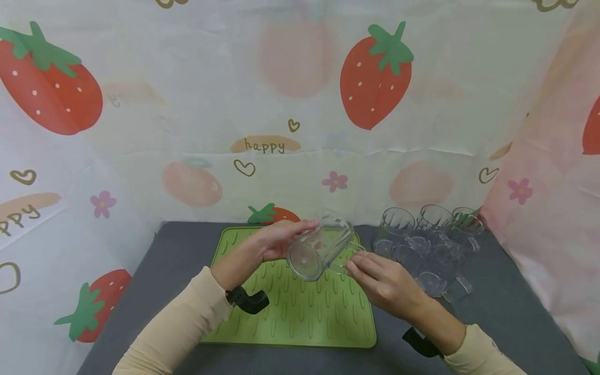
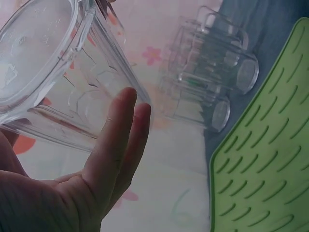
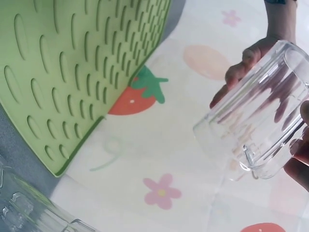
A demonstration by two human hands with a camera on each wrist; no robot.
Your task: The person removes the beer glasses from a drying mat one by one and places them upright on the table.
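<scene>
A clear glass mug (image 1: 323, 245) is held up over the green mat (image 1: 300, 312), tilted with its round base towards me. My left hand (image 1: 277, 240) holds the mug's body from the left, its fingers (image 2: 108, 140) along the glass wall. On the other side, my right hand (image 1: 386, 284) pinches the handle (image 1: 341, 268) between thumb and fingers. Only the fingertips (image 3: 298, 145) of that hand show in the right wrist view, at the edge.
Several more clear glass mugs (image 1: 431, 276) stand grouped on the dark grey table (image 1: 506, 312), to the right of the mat. A white cloth (image 1: 211, 94) printed with strawberries hangs behind the table and along its sides.
</scene>
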